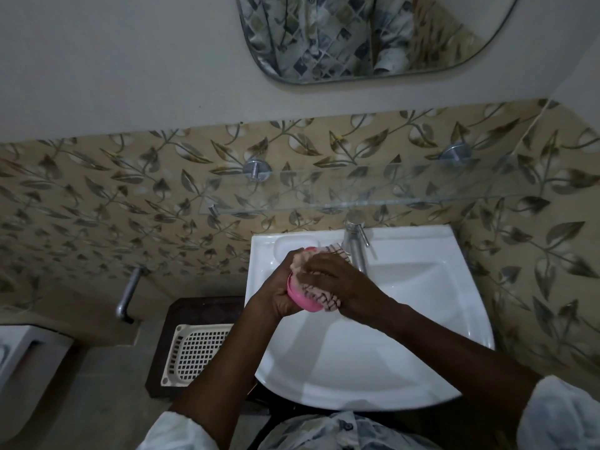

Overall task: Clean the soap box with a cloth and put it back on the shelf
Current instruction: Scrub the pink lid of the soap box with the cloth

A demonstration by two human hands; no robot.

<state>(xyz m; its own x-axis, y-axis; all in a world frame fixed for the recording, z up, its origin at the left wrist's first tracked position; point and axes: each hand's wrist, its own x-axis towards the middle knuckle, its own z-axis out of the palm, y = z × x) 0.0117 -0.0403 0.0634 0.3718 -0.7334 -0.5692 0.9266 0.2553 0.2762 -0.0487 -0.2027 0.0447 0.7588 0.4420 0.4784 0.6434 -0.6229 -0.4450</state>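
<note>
Above the left part of the white basin, my left hand grips a pink soap box from its left side. A pale cloth with dark stripes is wrapped over the box, and my right hand holds this cloth against the box's top. Most of the box is hidden under the cloth and fingers. A glass shelf is fixed to the wall above the basin, with nothing on it.
A white basin with a steel tap sits under my hands. A cream plastic basket lies on a dark stool at the left. A wall pipe and a mirror are nearby.
</note>
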